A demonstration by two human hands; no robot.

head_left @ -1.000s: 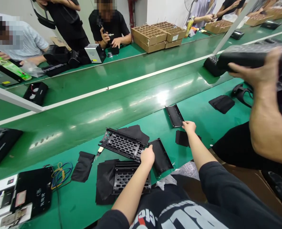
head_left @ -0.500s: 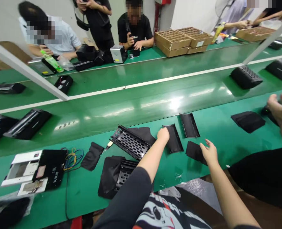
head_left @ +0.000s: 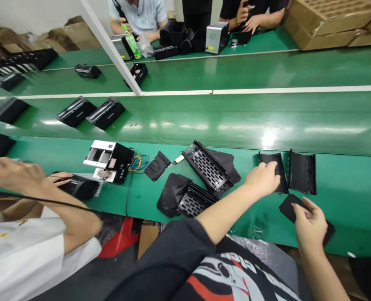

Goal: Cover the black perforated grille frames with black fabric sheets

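My left hand [head_left: 262,177] rests with curled fingers on the near edge of a black plastic panel [head_left: 277,167] lying on the green bench. A second, similar panel [head_left: 302,172] lies just to its right. My right hand [head_left: 310,221] pinches a flat black pad [head_left: 288,207] near the bench's front edge. To the left of my left arm, a perforated black grille [head_left: 208,168] sits propped on black pads, and another grille [head_left: 194,201] lies below it.
A co-worker's hands [head_left: 19,175] work at the left beside a black unit [head_left: 78,188]. A labelled device [head_left: 110,159] with coloured cables [head_left: 139,161] lies nearby. Black units [head_left: 106,113] ride the conveyor. Across it sit people, a silver box [head_left: 216,36] and cardboard boxes [head_left: 326,19].
The view has swung left. My left hand has moved with the black panel to the right, beside the other panel. My right hand has come down onto the black pad.
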